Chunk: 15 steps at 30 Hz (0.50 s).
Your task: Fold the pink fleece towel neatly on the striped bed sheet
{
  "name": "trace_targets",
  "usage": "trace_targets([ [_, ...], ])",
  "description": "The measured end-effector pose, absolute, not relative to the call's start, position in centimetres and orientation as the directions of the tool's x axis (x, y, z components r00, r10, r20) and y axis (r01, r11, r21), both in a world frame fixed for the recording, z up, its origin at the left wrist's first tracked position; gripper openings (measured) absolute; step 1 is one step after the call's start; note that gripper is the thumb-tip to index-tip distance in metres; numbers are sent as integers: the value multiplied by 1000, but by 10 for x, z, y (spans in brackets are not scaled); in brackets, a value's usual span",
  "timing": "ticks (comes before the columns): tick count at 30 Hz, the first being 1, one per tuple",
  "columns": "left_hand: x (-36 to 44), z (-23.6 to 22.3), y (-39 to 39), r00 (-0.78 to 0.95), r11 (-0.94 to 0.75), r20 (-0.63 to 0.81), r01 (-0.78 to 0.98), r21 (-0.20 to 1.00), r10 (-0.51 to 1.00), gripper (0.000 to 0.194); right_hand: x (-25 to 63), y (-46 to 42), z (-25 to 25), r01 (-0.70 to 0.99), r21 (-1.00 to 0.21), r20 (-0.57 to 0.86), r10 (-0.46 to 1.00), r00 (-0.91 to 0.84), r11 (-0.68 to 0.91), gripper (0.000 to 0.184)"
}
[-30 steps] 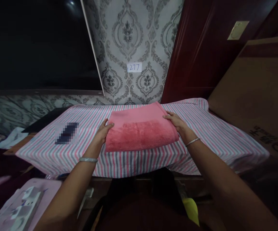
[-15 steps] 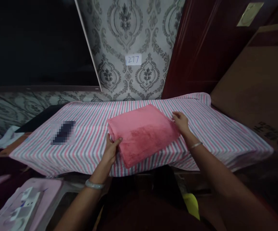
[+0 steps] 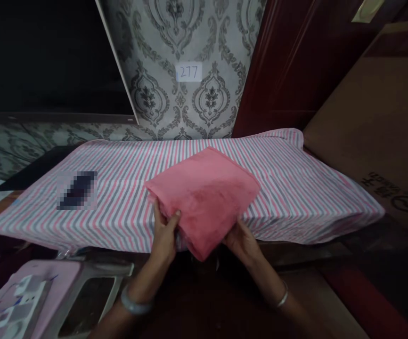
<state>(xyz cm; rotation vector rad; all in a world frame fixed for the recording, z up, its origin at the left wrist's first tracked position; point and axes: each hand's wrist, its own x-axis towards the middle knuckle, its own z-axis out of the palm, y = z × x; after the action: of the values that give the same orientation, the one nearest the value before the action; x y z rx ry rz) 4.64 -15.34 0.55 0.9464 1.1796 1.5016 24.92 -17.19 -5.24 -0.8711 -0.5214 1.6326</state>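
A folded pink towel (image 3: 204,193) with a soft, darker-brushed nap lies turned at an angle on the striped cloth, one corner jutting past the front edge. My left hand (image 3: 165,230) grips its left side, thumb on top and the other fingers beneath or behind the layers. At the lower right side, my right hand (image 3: 241,240) holds the towel's edge from below, with its fingertips partly hidden under it.
A pink, white and grey striped cloth (image 3: 119,188) covers the table. A blurred-out dark object (image 3: 77,190) lies on its left. A screen (image 3: 48,61) stands back left, a cardboard box (image 3: 377,127) right, and a white power strip (image 3: 23,301) lower left.
My right hand has moved from the towel's far right side down to its lower right edge and taken hold. The towel has turned, its front corner now further over the table edge.
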Motion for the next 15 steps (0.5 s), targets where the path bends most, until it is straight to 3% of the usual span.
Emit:
trace_targets([
  [6, 36, -31, -183, -130, 75, -110, -246, 966, 985, 97, 233, -176, -53, -698, -691, -342, 936, 89, -186, 46],
  [9, 15, -35, -183, -226, 95, -133, -170, 981, 965, 95, 233, -178, -55, -694, -697, -341, 935, 100, -180, 47],
  [12, -9, -13, -170, -431, -31, 30, 4, 999, 902, 79, 235, -179, -56, -675, -718, -317, 943, 101, -169, 49],
  [15, -33, 26, -132, -385, -174, 210, 127, 977, 899, 58, 236, -180, -57, -654, -734, -310, 947, 87, -180, 49],
])
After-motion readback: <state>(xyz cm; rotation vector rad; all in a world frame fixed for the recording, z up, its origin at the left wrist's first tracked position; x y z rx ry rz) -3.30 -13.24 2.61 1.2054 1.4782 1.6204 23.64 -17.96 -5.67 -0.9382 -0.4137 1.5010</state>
